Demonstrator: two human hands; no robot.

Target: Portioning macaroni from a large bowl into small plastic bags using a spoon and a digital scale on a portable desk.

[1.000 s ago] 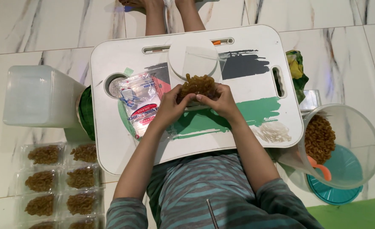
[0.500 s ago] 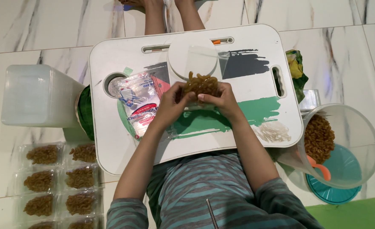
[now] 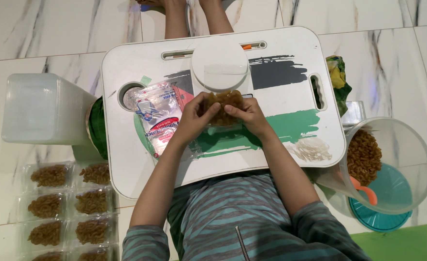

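Observation:
My left hand and my right hand both grip a small clear bag of brown pasta over the middle of a white lap table. The fingers pinch the bag near its top. A stack of empty clear printed bags lies just left of my left hand. A round white lid rests on the table beyond the bag.
A clear jug holding brown pasta and an orange scoop stands at the right on a teal lid. Several filled pasta bags lie on the floor at lower left. A white plastic container sits at left. Rubber bands lie on the table's right.
Both hands have shifted the pasta bag slightly and the fingers have moved up toward its top; the rest has stayed put.

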